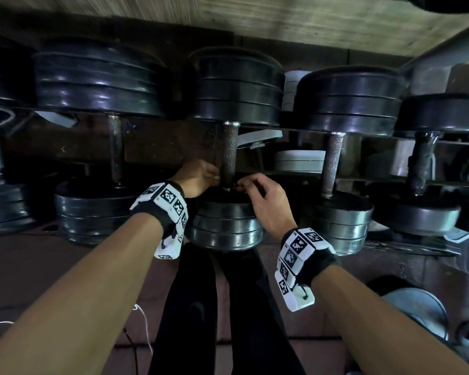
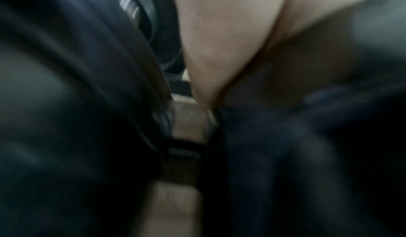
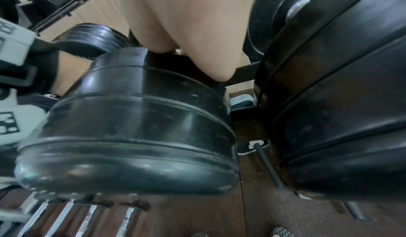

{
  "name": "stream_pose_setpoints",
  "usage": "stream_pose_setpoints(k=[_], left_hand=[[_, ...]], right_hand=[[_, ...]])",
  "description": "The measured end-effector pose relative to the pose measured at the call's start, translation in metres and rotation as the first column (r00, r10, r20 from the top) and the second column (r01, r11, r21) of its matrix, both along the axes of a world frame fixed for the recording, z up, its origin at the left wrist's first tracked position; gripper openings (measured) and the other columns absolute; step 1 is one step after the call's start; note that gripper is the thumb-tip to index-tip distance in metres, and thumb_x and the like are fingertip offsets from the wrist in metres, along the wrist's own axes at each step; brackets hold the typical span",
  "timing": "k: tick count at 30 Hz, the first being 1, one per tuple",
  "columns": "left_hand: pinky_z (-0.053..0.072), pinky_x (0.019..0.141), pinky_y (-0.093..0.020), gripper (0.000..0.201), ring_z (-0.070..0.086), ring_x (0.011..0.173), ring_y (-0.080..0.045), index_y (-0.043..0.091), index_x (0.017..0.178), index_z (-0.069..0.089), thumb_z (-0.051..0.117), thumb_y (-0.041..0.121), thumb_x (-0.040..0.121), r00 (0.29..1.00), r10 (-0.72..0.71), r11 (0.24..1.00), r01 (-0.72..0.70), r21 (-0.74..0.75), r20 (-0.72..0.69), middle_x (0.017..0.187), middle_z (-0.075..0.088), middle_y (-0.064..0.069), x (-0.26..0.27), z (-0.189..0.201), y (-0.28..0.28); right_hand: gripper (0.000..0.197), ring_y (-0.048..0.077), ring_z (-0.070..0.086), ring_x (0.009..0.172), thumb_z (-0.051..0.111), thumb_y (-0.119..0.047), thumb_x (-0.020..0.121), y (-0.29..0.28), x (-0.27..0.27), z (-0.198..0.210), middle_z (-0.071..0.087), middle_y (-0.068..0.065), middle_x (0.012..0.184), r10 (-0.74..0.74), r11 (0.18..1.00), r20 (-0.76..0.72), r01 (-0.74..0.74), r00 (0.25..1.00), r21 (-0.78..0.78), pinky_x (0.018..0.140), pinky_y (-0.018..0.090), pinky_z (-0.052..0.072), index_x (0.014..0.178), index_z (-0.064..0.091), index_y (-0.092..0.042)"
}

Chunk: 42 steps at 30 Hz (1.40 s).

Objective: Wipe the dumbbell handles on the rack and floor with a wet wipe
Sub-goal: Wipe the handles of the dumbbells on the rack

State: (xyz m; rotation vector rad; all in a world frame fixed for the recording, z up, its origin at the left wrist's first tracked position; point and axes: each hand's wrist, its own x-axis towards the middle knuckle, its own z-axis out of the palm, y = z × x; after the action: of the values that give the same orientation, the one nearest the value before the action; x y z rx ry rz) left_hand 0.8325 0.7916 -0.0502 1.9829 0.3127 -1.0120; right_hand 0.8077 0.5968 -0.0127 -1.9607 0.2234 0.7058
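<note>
I see a row of black dumbbells [image 1: 157,136] filling the rack across the frame, and the middle dumbbell [image 1: 233,147] runs from twelve to six o'clock with its knurled handle [image 1: 230,155] bare between the plates. My left hand [image 1: 198,177] sits at nine o'clock of the handle's near end and my right hand [image 1: 268,204] at three, fingers of both curled in against it. I cannot tell whether either pinches a wipe there.
</note>
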Motion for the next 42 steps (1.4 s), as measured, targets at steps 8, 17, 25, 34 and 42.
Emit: stream_pose_setpoints(k=[8,17,25,34,42], left_hand=[[0.050,0.085,-0.011,0.025,0.070,0.094,-0.003,0.012,0.106,0.075,0.075,0.021,0.083,0.998,0.061,0.951,-0.064,-0.304,-0.019,0.099,0.076,0.003,-0.018,0.053,0.016],[0.046,0.067,-0.014,0.018,0.065,0.072,0.000,0.021,0.088,0.067,0.074,0.037,0.086,0.804,0.563,0.824,-0.562,-0.065,0.188,0.079,0.072,0.006,-0.042,0.039,-0.024],[0.049,0.069,-0.030,0.024,0.058,0.058,0.001,0.027,0.081,0.065,0.042,0.033,0.084,0.695,0.597,0.746,-0.665,0.042,0.402,0.070,0.071,0.011,-0.050,0.033,-0.041],[0.052,0.075,-0.035,0.024,0.065,0.068,-0.016,0.026,0.076,0.065,0.042,0.027,0.083,0.667,0.599,0.739,-0.674,0.015,0.443,0.065,0.071,0.007,-0.052,0.033,-0.040],[0.054,0.073,-0.040,0.030,0.068,0.067,-0.022,0.027,0.073,0.065,0.036,0.033,0.082,0.662,0.539,0.750,-0.659,0.061,0.522,0.067,0.072,0.005,-0.052,0.028,-0.044]], right_hand=[[0.014,-0.004,0.065,0.093,0.068,-0.029,0.095,0.000,0.006,0.009,0.073,-0.012,0.097,0.064,0.997,-0.078,-0.060,0.995,0.054,0.083,0.011,0.047,0.107,0.071,-0.023],[0.010,0.002,0.062,0.081,0.069,-0.029,0.094,-0.019,0.042,0.004,0.070,-0.011,0.084,0.285,0.954,-0.221,-0.253,0.933,0.161,0.081,0.024,0.046,0.089,0.066,-0.021],[0.016,0.002,0.063,0.050,0.059,-0.005,0.099,0.023,0.098,-0.019,0.064,0.006,0.081,-0.126,0.979,-0.243,0.161,0.962,0.127,0.054,0.014,0.050,0.114,0.059,0.002],[0.012,0.005,0.064,0.065,0.053,0.001,0.101,0.036,0.102,-0.018,0.062,0.003,0.080,-0.151,0.963,-0.197,0.189,0.969,0.191,0.068,0.022,0.059,0.098,0.064,0.000],[0.024,0.029,0.071,0.077,0.059,-0.022,0.098,0.043,0.085,-0.002,0.059,-0.004,0.068,0.034,0.994,0.193,-0.013,0.981,-0.113,0.075,0.045,0.062,0.077,0.068,-0.017]])
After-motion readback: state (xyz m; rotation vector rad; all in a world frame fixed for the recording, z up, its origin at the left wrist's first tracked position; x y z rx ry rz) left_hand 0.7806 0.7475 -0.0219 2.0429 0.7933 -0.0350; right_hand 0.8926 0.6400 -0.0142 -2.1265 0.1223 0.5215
